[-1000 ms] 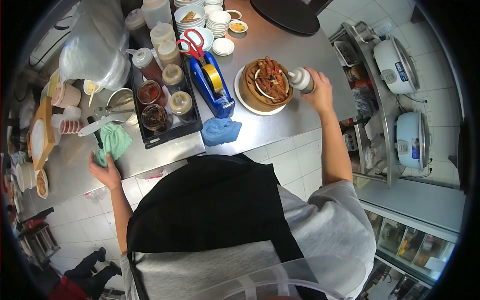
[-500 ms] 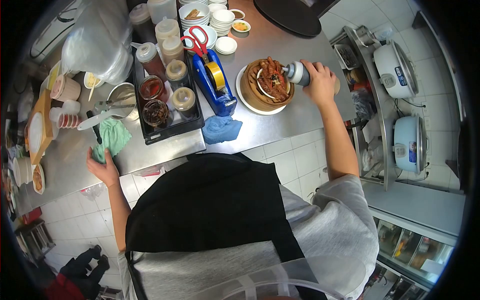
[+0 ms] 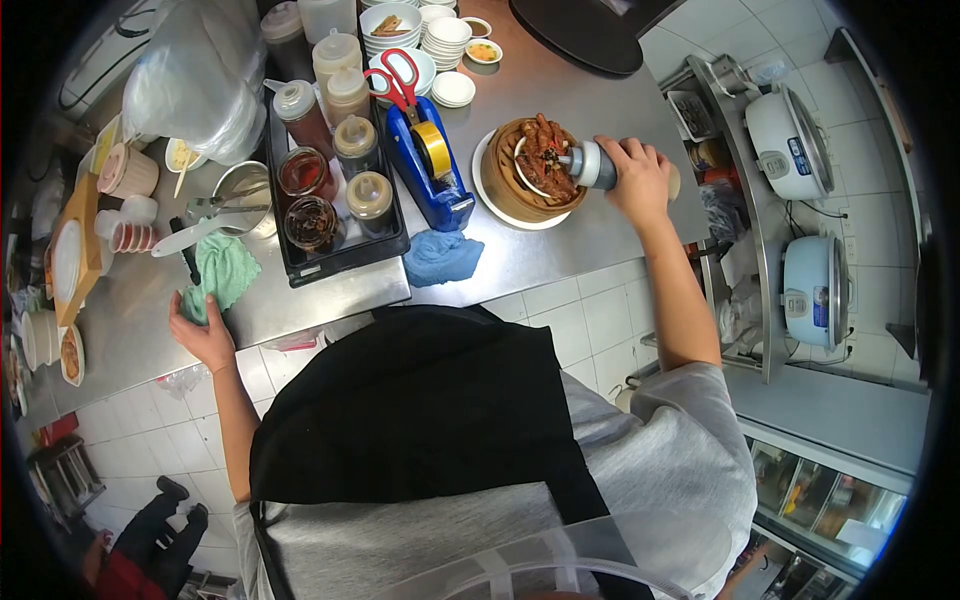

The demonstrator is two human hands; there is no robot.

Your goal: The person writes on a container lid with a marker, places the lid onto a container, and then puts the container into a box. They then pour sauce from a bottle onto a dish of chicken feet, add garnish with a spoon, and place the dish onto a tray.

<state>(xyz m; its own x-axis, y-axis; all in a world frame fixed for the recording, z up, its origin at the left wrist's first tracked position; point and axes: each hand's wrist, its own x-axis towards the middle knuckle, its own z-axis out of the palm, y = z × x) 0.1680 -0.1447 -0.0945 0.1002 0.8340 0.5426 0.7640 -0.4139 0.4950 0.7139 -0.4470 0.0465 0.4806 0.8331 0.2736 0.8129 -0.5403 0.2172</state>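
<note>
My right hand (image 3: 641,182) is wrapped round a squeeze bottle (image 3: 594,166) with dark contents. The bottle lies nearly level, its nozzle pointing left over reddish-brown braised food (image 3: 545,150) in a white dish. That dish sits inside a round bamboo steamer (image 3: 500,187) on a white plate (image 3: 487,196). My left hand (image 3: 205,338) rests at the counter's front edge with thumb and fingers apart. It touches the lower end of a crumpled green cloth (image 3: 226,268), which lies partly between thumb and fingers. Any grip on the cloth is not plain.
A black tray (image 3: 340,268) holds several sauce bottles and jars. Beside it are a blue tape dispenser (image 3: 440,205), red-handled scissors (image 3: 398,80) and a blue cloth (image 3: 442,257). Stacked white bowls (image 3: 447,40) and a dark round tray (image 3: 580,35) stand behind. Rice cookers (image 3: 790,140) fill the right shelf.
The squeeze bottle's nozzle has shifted slightly left and down over the food, with my right hand following. My left hand stays by the green cloth. A person's legs at lower left have moved.
</note>
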